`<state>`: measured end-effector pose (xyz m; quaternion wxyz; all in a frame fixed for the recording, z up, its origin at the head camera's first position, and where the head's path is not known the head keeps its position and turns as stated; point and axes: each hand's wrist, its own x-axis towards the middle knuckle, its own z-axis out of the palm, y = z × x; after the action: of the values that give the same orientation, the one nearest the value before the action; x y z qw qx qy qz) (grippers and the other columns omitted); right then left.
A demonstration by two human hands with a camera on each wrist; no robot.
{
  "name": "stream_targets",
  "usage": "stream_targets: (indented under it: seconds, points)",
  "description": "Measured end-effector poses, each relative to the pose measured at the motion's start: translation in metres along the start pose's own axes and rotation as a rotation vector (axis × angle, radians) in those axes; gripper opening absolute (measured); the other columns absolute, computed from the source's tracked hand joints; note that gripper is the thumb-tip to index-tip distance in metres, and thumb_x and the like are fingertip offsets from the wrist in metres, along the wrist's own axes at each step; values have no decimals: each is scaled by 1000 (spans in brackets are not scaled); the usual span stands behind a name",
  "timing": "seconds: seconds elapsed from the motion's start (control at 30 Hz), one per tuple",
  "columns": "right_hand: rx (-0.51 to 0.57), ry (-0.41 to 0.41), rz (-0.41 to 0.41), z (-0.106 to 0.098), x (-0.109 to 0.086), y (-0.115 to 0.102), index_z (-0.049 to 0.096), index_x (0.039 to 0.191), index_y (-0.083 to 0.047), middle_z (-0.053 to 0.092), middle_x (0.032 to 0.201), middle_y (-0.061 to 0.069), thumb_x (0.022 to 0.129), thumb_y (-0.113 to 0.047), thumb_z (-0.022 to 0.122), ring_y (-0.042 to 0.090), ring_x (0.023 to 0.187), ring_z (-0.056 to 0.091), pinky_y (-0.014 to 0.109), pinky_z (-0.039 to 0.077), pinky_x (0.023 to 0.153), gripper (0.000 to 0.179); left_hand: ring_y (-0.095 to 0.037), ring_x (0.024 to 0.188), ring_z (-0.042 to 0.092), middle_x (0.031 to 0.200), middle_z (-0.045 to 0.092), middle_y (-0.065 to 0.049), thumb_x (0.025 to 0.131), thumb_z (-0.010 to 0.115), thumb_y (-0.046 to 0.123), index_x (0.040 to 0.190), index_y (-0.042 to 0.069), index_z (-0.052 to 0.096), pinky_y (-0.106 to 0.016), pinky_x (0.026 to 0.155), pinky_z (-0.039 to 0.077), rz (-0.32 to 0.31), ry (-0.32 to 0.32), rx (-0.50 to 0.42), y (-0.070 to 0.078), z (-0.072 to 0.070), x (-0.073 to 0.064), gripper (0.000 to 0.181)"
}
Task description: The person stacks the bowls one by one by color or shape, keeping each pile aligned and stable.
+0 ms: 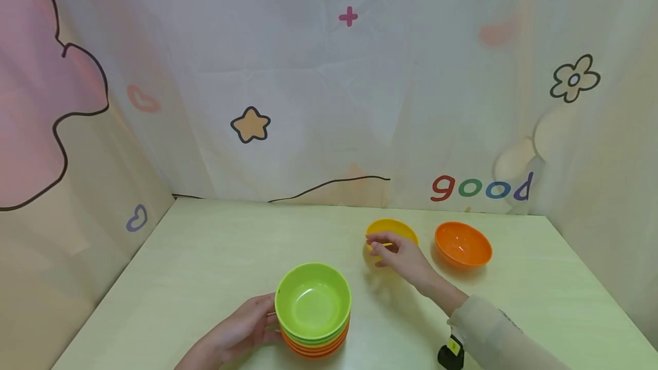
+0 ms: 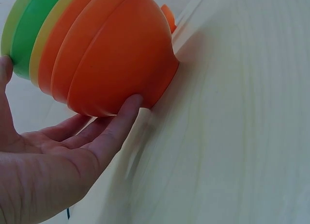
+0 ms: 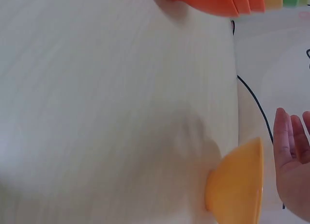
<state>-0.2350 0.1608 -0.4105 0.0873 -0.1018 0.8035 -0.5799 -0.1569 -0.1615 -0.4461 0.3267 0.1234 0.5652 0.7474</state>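
A stack of bowls (image 1: pixel 313 301) stands on the table, light green on top and orange at the bottom, with green and yellow bands between in the left wrist view. My left hand (image 1: pixel 247 327) holds the stack from its left side; in the left wrist view the thumb touches the green bowls and a finger lies against the lowest orange bowl (image 2: pixel 128 54). My right hand (image 1: pixel 403 256) hovers over a yellow bowl (image 1: pixel 393 226), fingers loosely bent with nothing between them. The right wrist view shows this hand (image 3: pixel 295 170) apart from the yellow bowl (image 3: pixel 237 185).
An orange bowl (image 1: pixel 464 244) sits upright on the table (image 1: pixel 231 244), right of the yellow one. A printed curtain (image 1: pixel 308 73) closes off the back and sides. Under the right sleeve is a small black object (image 1: pixel 451 356) with a yellow label.
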Motion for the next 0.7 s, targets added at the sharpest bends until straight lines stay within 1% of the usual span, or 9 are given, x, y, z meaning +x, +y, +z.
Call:
stream_targets:
  seconds: [0.13,0.2,0.4,0.6,0.7]
  points:
    - [-81,50,-9,-8,7,-2,56,120,-4,59,116,13,92,-19,56,27,97,58,29,55,76,32,-17,111,55,123,57,-5,96,45,35,136,-2,39,-42,90,49,-5,0,-2,1,1,0,55]
    - [-118,74,1,-12,10,-3,57,120,-5,59,116,12,92,-19,56,25,96,58,28,55,76,31,-17,111,55,122,57,-5,95,46,35,136,-2,39,-43,90,49,-5,-3,-3,1,0,0,55]
    - [-197,119,29,-22,18,-1,56,122,-8,57,118,11,93,-21,55,26,99,58,28,55,78,32,-18,112,55,122,57,-5,96,45,36,135,0,41,-43,91,48,-1,-15,-5,-1,-2,1,54]
    - [-267,177,21,-32,25,1,56,121,-8,57,118,11,93,-20,54,27,96,59,29,54,79,31,-18,112,55,122,57,-4,97,43,35,135,1,41,-43,91,48,7,-33,-3,-1,-4,1,51]
    - [-323,212,18,-35,28,0,57,121,-8,58,119,12,93,-19,54,27,94,60,30,54,81,30,-18,112,55,122,57,-4,97,42,34,135,0,40,-43,91,48,10,-38,-5,-1,-3,0,51]
